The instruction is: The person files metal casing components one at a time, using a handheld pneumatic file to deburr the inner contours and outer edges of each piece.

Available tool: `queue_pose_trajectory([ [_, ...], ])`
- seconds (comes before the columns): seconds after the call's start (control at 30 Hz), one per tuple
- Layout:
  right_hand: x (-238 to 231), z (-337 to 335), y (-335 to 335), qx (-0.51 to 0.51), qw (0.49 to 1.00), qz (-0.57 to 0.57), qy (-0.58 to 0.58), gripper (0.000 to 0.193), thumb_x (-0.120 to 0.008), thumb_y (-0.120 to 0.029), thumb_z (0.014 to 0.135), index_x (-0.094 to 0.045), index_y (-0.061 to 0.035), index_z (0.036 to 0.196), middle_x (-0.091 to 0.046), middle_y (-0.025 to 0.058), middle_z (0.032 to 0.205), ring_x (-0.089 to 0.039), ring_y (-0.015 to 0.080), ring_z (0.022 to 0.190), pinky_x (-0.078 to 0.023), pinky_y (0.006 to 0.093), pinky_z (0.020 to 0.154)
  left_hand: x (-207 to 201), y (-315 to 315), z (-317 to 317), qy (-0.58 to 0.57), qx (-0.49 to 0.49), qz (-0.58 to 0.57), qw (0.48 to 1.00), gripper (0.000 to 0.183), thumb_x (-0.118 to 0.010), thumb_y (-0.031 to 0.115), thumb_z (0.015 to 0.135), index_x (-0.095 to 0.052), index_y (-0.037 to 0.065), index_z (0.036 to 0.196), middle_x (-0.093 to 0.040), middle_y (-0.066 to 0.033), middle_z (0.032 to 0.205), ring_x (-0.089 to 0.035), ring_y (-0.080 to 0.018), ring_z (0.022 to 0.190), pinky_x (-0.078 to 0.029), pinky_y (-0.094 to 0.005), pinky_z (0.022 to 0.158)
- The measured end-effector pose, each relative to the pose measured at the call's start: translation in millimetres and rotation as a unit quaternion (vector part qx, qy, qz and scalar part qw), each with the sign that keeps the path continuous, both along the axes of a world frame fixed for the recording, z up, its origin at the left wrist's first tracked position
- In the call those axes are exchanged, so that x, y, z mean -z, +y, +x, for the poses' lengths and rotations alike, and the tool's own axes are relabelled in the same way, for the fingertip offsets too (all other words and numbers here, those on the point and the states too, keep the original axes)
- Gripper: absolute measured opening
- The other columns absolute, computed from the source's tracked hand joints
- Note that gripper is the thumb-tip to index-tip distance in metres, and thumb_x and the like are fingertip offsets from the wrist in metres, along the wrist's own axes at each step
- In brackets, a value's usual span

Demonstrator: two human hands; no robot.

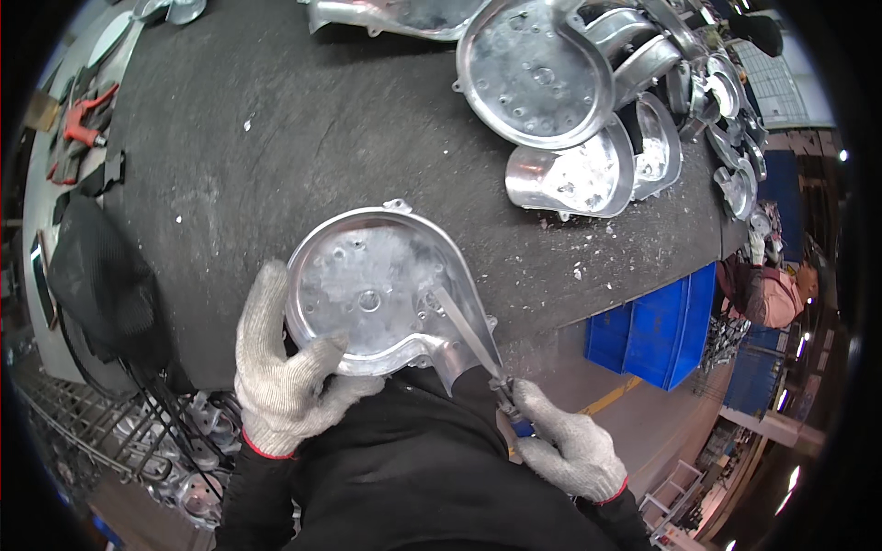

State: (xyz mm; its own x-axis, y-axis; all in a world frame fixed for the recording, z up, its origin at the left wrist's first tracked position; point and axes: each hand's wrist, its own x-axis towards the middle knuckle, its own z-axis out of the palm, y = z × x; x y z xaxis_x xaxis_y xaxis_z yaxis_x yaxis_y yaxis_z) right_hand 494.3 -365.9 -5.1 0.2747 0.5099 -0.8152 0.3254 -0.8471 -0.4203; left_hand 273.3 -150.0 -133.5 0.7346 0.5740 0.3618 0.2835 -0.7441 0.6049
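A round, silvery cast-metal housing [367, 266] with a raised rim and a spout at its lower right lies at the bench's near edge. My left hand [287, 381], in a whitish knitted glove, grips its left and lower rim, with the thumb and fingers spread around it. In my right hand [577, 448], gloved alike, is a file [469, 331] with a long, flat metal blade and a metal and blue handle. The blade crosses the housing's right side, and its tip is over a small hole in the floor of the housing. Whether it touches the metal I cannot tell.
More cast housings [533, 73] are heaped on the dark bench [230, 138] at the far right. A black mesh-covered object [106, 280] and a red-handled tool [84, 119] are at left. Blue bins [657, 326] stand beyond the right edge. A person [772, 294] is farther right.
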Motion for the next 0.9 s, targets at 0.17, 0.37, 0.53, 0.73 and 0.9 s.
queue_pose_trajectory([
  [0.17,6,-17,10,0.043,0.998,-0.037,-0.023,0.073,-0.065,-0.026,0.093,-0.037,-0.0244,0.16,-0.074,0.0171,0.116,-0.072,0.0373,0.108,-0.053,0.0416,0.096,-5,2,8,-0.006,-0.014,-0.006,1.0,0.055,-0.091,0.051,0.064,-0.068,0.006,0.085,-0.051,-0.0393,0.135,-0.06,-0.0523,0.117,-0.054,-0.0569,0.089],
  [0.37,-1,-17,24,0.042,0.994,-0.102,-0.015,0.072,-0.063,-0.033,0.094,-0.035,-0.0294,0.16,-0.073,0.0195,0.118,-0.069,0.0419,0.113,-0.052,0.0451,0.099,-1,2,2,0.006,-0.007,-0.028,1.0,0.055,-0.091,0.052,0.064,-0.068,0.006,0.084,-0.046,-0.0417,0.144,-0.053,-0.0562,0.129,-0.051,-0.0572,0.101],
  [0.53,-2,-23,24,0.031,0.995,-0.072,-0.06,0.073,-0.061,-0.037,0.094,-0.033,-0.0314,0.161,-0.073,0.0212,0.114,-0.07,0.0425,0.111,-0.051,0.0462,0.099,-3,1,-2,0.028,-0.016,-0.024,0.999,0.05,-0.096,0.046,0.062,-0.073,0.009,0.086,-0.04,-0.0428,0.15,-0.049,-0.0552,0.137,-0.047,-0.0546,0.108],
  [0.73,-6,-22,29,0.046,0.991,-0.115,-0.045,0.073,-0.06,-0.037,0.094,-0.033,-0.0318,0.161,-0.073,0.0232,0.112,-0.069,0.0449,0.11,-0.051,0.0472,0.098,-7,4,7,-0.021,-0.015,-0.009,1.0,0.054,-0.093,0.047,0.058,-0.069,0.005,0.084,-0.053,-0.0418,0.134,-0.059,-0.0563,0.119,-0.053,-0.0561,0.096],
  [0.9,-7,-21,27,0.035,0.994,-0.096,-0.044,0.072,-0.061,-0.036,0.094,-0.036,-0.0305,0.16,-0.073,0.0234,0.112,-0.07,0.0451,0.109,-0.052,0.0471,0.096,-6,5,8,-0.038,-0.003,-0.001,0.999,0.055,-0.092,0.045,0.055,-0.068,0.004,0.082,-0.056,-0.0396,0.126,-0.062,-0.0534,0.109,-0.054,-0.0571,0.088],
])
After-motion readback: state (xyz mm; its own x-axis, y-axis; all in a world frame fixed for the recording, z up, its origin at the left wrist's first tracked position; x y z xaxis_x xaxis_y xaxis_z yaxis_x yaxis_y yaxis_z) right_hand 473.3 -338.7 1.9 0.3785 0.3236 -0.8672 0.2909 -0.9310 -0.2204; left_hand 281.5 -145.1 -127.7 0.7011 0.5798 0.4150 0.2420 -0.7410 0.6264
